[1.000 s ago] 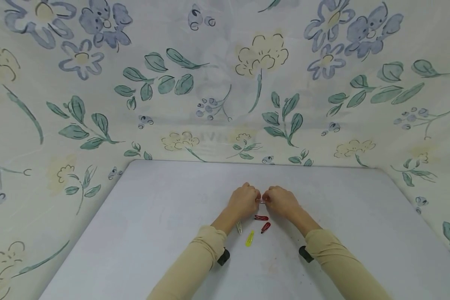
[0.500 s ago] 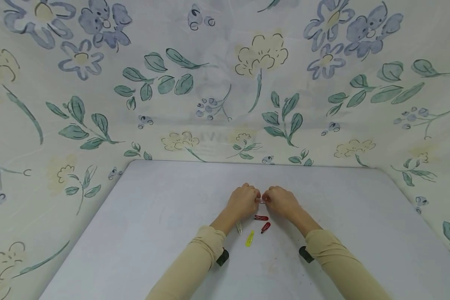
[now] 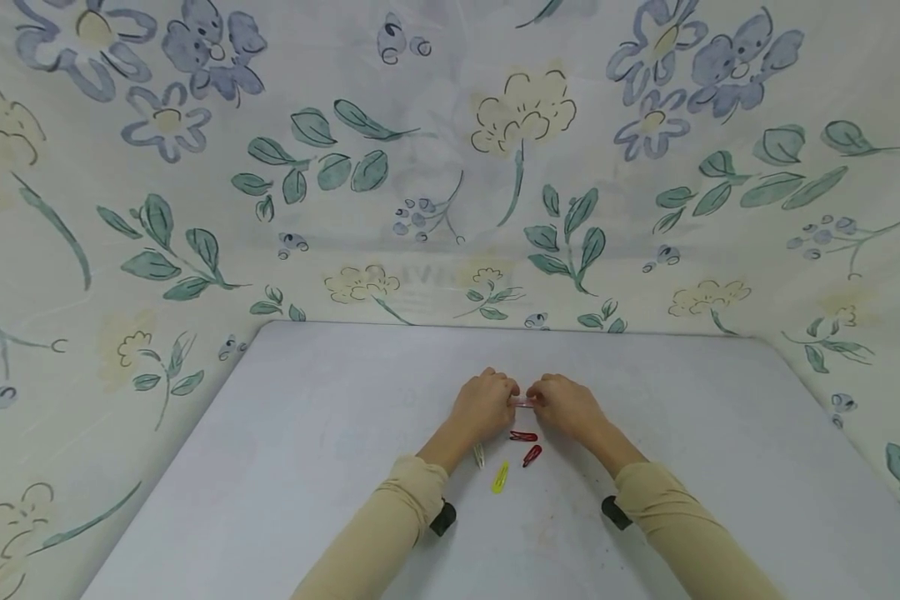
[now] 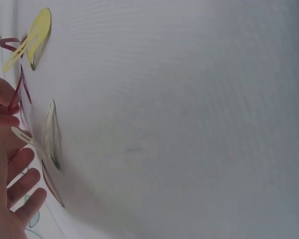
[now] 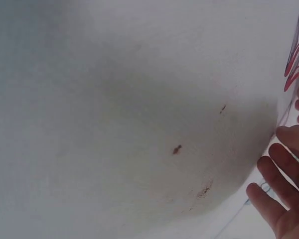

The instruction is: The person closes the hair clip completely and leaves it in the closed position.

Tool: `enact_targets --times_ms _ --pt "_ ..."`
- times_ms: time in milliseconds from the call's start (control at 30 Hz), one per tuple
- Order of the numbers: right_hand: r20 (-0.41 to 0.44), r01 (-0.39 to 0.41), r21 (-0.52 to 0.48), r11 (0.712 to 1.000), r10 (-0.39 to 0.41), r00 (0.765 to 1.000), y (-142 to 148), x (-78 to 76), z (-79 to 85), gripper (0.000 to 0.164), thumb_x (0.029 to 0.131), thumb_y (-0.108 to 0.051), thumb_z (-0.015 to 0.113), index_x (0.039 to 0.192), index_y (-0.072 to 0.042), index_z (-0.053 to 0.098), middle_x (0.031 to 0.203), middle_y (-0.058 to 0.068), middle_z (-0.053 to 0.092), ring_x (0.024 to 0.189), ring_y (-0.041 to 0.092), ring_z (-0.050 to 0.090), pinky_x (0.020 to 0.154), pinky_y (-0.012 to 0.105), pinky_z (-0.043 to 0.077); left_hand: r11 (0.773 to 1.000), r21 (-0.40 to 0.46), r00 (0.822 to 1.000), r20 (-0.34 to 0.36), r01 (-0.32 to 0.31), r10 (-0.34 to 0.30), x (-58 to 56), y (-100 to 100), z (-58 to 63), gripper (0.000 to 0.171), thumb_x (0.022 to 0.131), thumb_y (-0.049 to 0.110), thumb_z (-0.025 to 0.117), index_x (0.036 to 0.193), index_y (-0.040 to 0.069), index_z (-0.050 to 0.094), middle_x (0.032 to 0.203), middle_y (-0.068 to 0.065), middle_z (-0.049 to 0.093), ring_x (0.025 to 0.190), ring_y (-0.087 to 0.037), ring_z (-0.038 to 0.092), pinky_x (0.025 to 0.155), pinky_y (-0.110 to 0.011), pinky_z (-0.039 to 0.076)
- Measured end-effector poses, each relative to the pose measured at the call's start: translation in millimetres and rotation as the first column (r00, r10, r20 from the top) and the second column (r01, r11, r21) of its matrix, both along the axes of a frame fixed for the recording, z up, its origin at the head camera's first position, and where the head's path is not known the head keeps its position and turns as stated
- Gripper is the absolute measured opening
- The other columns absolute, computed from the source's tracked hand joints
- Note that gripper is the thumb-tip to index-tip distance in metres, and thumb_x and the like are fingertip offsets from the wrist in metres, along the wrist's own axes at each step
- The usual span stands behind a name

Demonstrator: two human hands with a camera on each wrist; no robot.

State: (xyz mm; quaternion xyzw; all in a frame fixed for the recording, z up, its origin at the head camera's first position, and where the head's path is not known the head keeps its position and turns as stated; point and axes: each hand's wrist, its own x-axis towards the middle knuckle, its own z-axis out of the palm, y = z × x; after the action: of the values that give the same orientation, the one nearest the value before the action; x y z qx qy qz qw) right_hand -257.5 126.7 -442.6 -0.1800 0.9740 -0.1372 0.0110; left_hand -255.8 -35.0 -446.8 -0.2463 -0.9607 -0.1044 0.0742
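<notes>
In the head view my left hand [image 3: 483,406] and right hand [image 3: 567,404] meet over the table, pinching the two ends of a thin pink hair clip [image 3: 525,403] held level between them. The fingers cover both its ends. Close in front lie two red snap hair clips, one crosswise [image 3: 523,436] and one slanted [image 3: 532,456]. A yellow snap clip [image 3: 500,477] is nearer the body, and a whitish clip [image 3: 479,455] lies beside the left wrist. The left wrist view also shows the yellow clip [image 4: 40,35] and whitish clip [image 4: 51,134], both sprung open.
The white tabletop [image 3: 307,433] stretches out on both sides of the arms. Behind it rises a flowered cloth [image 3: 450,208] that also encloses the sides. Small dark specks [image 5: 177,149] mark the surface near the right hand. A dark wrist device [image 3: 617,512] sits under each cuff.
Both hands have drawn very slightly apart, so more of the pink hair clip shows between the fingertips. The clips on the table stay where they were.
</notes>
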Motion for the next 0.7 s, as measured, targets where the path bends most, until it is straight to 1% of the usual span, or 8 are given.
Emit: enact_targets --times_ms 100,200,400,567,700 --pt "0.002 0.015 -0.016 1.000 -0.015 1.000 1 1.0 -1.4 0.018 0.089 -0.010 0.072 0.107 -0.007 0.074 0.100 0.006 0.070 0.097 0.022 0.066 0.087 0.037 0.055 1.000 0.002 1.000 0.011 -0.006 0.006 1.2 -2 1.0 0.019 0.087 0.017 0.072 0.105 0.013 0.075 0.102 0.000 0.073 0.095 -0.016 0.061 0.081 -0.030 0.052" --pt "0.003 0.024 -0.030 0.999 -0.024 1.000 2 3.3 -0.9 0.019 0.089 -0.011 0.073 0.107 -0.007 0.073 0.100 0.006 0.070 0.096 0.023 0.067 0.087 0.038 0.055 1.000 0.019 1.000 0.019 -0.009 0.009 2.9 -4 2.1 0.019 0.088 0.017 0.073 0.106 0.013 0.075 0.102 0.000 0.072 0.095 -0.016 0.061 0.082 -0.029 0.052" --pt "0.000 0.028 -0.069 0.997 -0.028 1.000 2 9.7 3.5 0.020 0.089 -0.013 0.073 0.109 -0.008 0.073 0.099 0.005 0.070 0.096 0.023 0.066 0.087 0.040 0.055 0.999 0.040 1.000 0.006 -0.014 0.014 6.9 -9 2.1 0.020 0.088 0.018 0.073 0.107 0.013 0.074 0.101 0.001 0.072 0.094 -0.015 0.060 0.081 -0.029 0.052" --pt "-0.026 0.013 -0.098 0.995 -0.016 1.000 3 14.9 5.5 0.022 0.089 -0.014 0.073 0.110 -0.009 0.073 0.099 0.004 0.069 0.096 0.022 0.065 0.086 0.039 0.055 0.996 0.090 1.000 0.002 -0.004 0.004 11.3 -14 5.3 0.022 0.087 0.017 0.072 0.108 0.012 0.073 0.103 0.000 0.072 0.097 -0.016 0.060 0.083 -0.029 0.052" --pt "-0.014 0.013 -0.130 0.991 -0.015 1.000 4 20.1 6.3 0.024 0.089 -0.014 0.073 0.112 -0.010 0.073 0.103 0.003 0.069 0.100 0.021 0.065 0.088 0.039 0.055 0.992 0.122 1.000 0.001 0.008 -0.008 15.3 -17 7.9 0.023 0.087 0.016 0.072 0.109 0.011 0.073 0.105 -0.001 0.071 0.098 -0.017 0.061 0.083 -0.030 0.052"
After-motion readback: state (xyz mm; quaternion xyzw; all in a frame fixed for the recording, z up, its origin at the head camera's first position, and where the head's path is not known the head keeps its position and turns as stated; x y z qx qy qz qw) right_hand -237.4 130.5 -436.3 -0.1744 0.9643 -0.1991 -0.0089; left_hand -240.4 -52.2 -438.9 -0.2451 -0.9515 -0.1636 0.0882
